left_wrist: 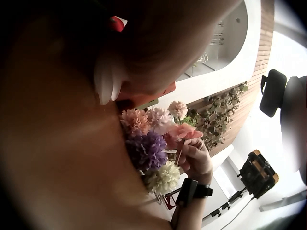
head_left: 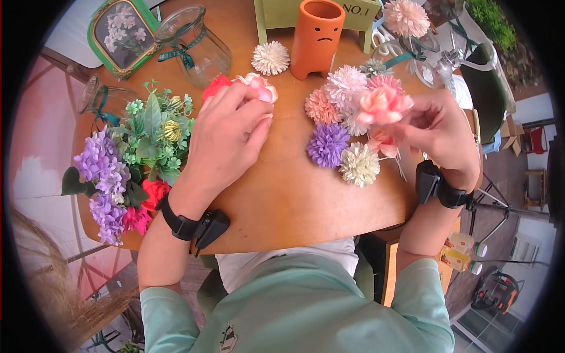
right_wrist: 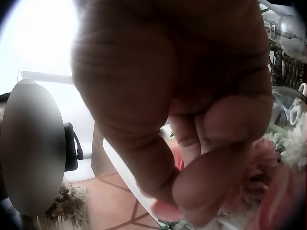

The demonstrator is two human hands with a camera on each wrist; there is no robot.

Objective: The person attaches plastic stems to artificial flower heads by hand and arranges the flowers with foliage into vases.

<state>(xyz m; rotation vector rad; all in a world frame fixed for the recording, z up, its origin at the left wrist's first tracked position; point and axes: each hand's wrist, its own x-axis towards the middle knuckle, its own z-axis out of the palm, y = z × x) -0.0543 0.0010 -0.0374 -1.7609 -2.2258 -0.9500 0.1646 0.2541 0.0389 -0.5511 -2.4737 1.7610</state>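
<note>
Head view gives me the right hand [head_left: 441,126], its fingers pinching a pink flower [head_left: 385,106] above the right side of the desk [head_left: 294,200]. Just beside and partly below it I see a cluster with a purple flower [head_left: 328,145] and a cream flower [head_left: 359,165]. The left hand [head_left: 232,129] has its fingers bent beside a pink-and-red bloom [head_left: 259,88]; I cannot tell from either the head or the left wrist view whether they grip it. Left of that hand lie green sprigs [head_left: 152,126] and lilac blossoms [head_left: 106,167].

Behind, I read "NO.1" on a green box [head_left: 273,15]; before it stands an orange cup [head_left: 318,38] with a frowning face. The glass vase [head_left: 206,56] wears a dark ribbon [head_left: 183,54] whose pale lettering I can only partly make out. Bottle labels [head_left: 460,250] are too small for me to read.
</note>
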